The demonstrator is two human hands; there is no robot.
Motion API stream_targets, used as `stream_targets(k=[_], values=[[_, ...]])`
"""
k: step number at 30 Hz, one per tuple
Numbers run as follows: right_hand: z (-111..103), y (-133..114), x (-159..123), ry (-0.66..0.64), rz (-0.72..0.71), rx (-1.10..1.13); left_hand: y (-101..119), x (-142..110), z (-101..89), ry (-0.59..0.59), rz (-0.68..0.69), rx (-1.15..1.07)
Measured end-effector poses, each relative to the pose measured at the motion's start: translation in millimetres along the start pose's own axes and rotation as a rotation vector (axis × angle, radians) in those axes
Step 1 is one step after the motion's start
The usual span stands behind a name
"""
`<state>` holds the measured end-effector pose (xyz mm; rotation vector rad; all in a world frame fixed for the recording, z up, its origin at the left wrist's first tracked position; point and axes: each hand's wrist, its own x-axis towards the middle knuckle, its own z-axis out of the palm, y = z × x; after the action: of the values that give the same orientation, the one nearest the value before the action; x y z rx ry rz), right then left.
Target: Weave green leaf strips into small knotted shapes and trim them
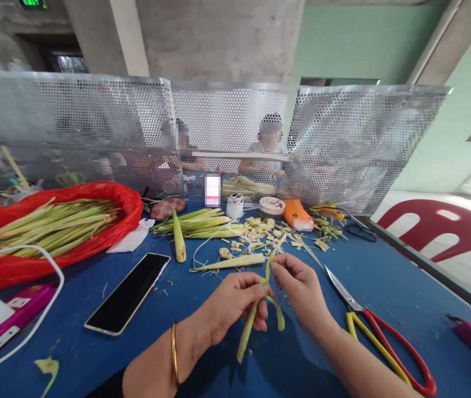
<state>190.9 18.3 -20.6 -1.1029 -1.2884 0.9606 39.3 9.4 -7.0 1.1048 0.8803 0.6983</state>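
Observation:
My left hand [239,298], a gold bangle on its wrist, pinches a long pale-green leaf strip [249,330] between thumb and fingers. One end of the strip hangs down toward me, and a shorter curled piece bends off to the right. Higher up the same strip, my right hand [297,279] grips it with thumb and forefinger. Just beyond both hands lies a peeled pale stalk [235,261] tied with thin string. A pointed green shoot [178,237] rests further left. Scissors [368,320] with red and yellow handles lie beside my right forearm, blades partly apart.
On the left are a red bag [127,207] of leaf strips, a black phone [130,293] and a purple power strip [24,315]. Scraps [256,232], a tape roll [272,206] and an orange packet [297,214] sit at the back. People are visible behind a perforated metal screen [227,116].

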Motion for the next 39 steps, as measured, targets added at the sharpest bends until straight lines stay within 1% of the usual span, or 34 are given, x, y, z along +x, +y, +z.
stream_targets(k=[2, 5, 7, 9, 10, 11, 12, 13, 15, 20, 25, 28, 30, 32, 33, 34, 35, 37, 38, 39], values=[[0, 2, 0, 0.046, 0.004, -0.018, 0, -1, 0.5, -0.015, 0.004, -0.017], [-1, 4, 1, 0.052, 0.005, -0.06, 0, -1, 0.1, -0.013, -0.006, -0.067], [-4, 3, 1, 0.081, -0.021, -0.129, 0, -1, -1.1, 0.044, 0.002, -0.131], [-6, 0, -1, 0.122, -0.126, -0.263, 1, 1, -3.0, 0.122, 0.054, -0.207], [-7, -2, -3, 0.115, -0.198, -0.344, 2, 2, -4.2, 0.149, 0.092, -0.246], [-7, -4, -5, 0.079, -0.261, -0.418, 2, 2, -5.3, 0.167, 0.132, -0.28], [-6, -5, -8, 0.016, -0.302, -0.475, 3, 3, -6.3, 0.181, 0.169, -0.302], [-4, -5, -10, -0.053, -0.312, -0.503, 3, 4, -7.0, 0.189, 0.198, -0.314], [1, -2, -15, -0.146, -0.261, -0.492, 4, 4, -7.4, 0.201, 0.226, -0.306], [12, 10, -19, -0.242, -0.098, -0.27, 8, 1, -4.0, 0.222, 0.238, -0.223], [12, 3, -21, -0.347, 0.112, -0.061, 12, 1, -6.4, 0.313, 0.249, -0.216], [11, -5, -23, -0.425, 0.144, -0.008, 11, 2, -9.3, 0.336, 0.266, -0.232], [10, -9, -23, -0.492, 0.148, -0.018, 9, 3, -10.3, 0.346, 0.284, -0.241], [8, -11, -22, -0.551, 0.112, -0.077, 9, 4, -10.5, 0.344, 0.287, -0.239], [6, -12, -21, -0.559, 0.064, -0.128, 9, 4, -10.5, 0.342, 0.29, -0.231], [4, -12, -19, -0.535, -0.006, -0.188, 10, 3, -10.4, 0.343, 0.292, -0.221], [2, -11, -18, -0.473, -0.091, -0.25, 12, 3, -10.3, 0.344, 0.294, -0.206], [-3, -9, -13, -0.264, -0.252, -0.354, 15, 0, -10.2, 0.32, 0.29, -0.171], [-6, -8, -10, -0.164, -0.301, -0.385, 16, -1, -10.1, 0.284, 0.28, -0.149], [-7, -7, -8, -0.104, -0.32, -0.395, 17, -2, -9.9, 0.236, 0.264, -0.124]])
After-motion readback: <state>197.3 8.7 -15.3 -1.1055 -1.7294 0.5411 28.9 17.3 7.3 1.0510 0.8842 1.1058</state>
